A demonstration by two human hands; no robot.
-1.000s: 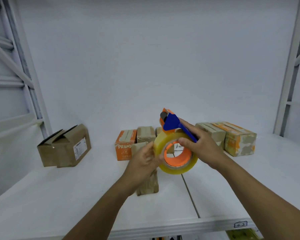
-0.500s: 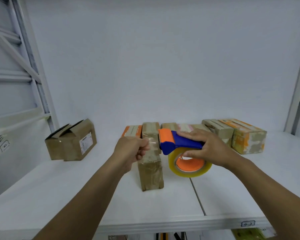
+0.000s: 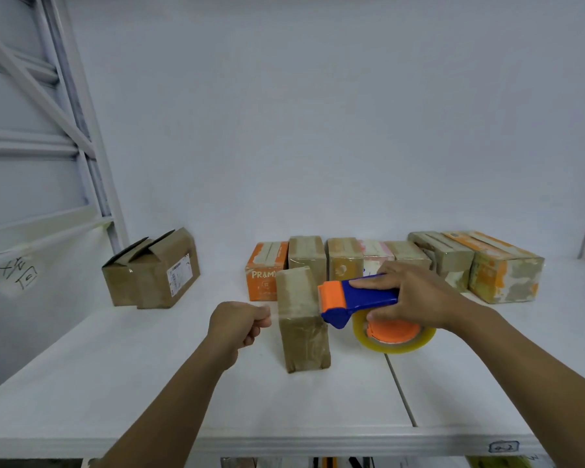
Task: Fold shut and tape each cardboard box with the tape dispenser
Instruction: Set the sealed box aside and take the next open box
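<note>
Grips the tape dispenser (image 3: pixel 358 298) in the right hand (image 3: pixel 416 298), fingers (image 3: pixel 368 283) curled over the blue handle, orange head against the upper right edge of the taped cardboard box (image 3: pixel 303 329) standing mid-way across the white table (image 3: pixel 115 383). Holds the left hand (image 3: pixel 240 324) clenched in a fist just left of that box, nothing visible inside it.

On white shelf (image 3: pixel 115 383): open box (image 3: pixel 151 275) left, taped box (image 3: pixel 303 332) centre, box row (image 3: pixel 343 261) behind.
</note>
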